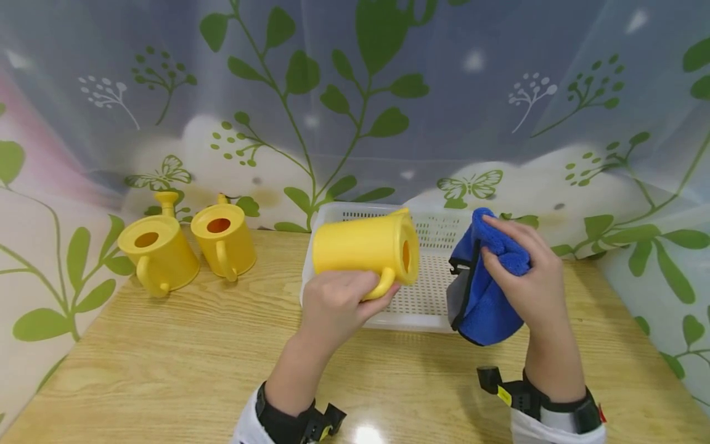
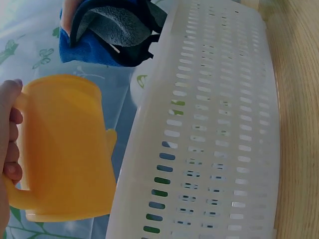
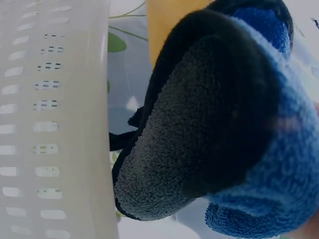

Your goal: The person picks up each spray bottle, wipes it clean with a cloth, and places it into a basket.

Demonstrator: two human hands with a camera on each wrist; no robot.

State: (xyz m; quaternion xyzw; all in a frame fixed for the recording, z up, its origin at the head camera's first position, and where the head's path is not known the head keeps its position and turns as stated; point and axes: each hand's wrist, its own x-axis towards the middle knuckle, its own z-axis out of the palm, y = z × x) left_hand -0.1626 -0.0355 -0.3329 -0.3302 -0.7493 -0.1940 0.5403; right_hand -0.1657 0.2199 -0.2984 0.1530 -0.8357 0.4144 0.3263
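Yellow plastic watering can (image 1: 360, 243), cylindrical with a looped handle, is held on its side at the centre of the frame, its round top hole turned right. Nearest, along the bottom edge: black wrist straps (image 1: 277, 419) worn with white sleeves (image 1: 251, 427), above a pale wood-grain tabletop (image 1: 166, 364). Next out, the handle is gripped by the left hand (image 1: 338, 302), fingers curled through the loop; most of the can's wall is thereby left uncovered, and the hole is likely faced toward the other hand for easy reach. At centre right, a blue plush cloth with grey reverse and black edging (image 1: 490, 311) is pinched by the right hand (image 1: 532, 277) between thumb and fingers; it is bunched at the top, probably for a firm hold, and its lower part is left hanging. Cloth and can are apart. Behind and below, a white slotted plastic basket (image 1: 410, 322) is overhung by the can. Farther, at left, two yellow watering cans (image 1: 174, 262) are stood upright side by side, handles turned nearward, presumably for easy grasping. Farthest, a leaf-and-butterfly printed curtain (image 1: 444, 123) is hung across the upper frame.
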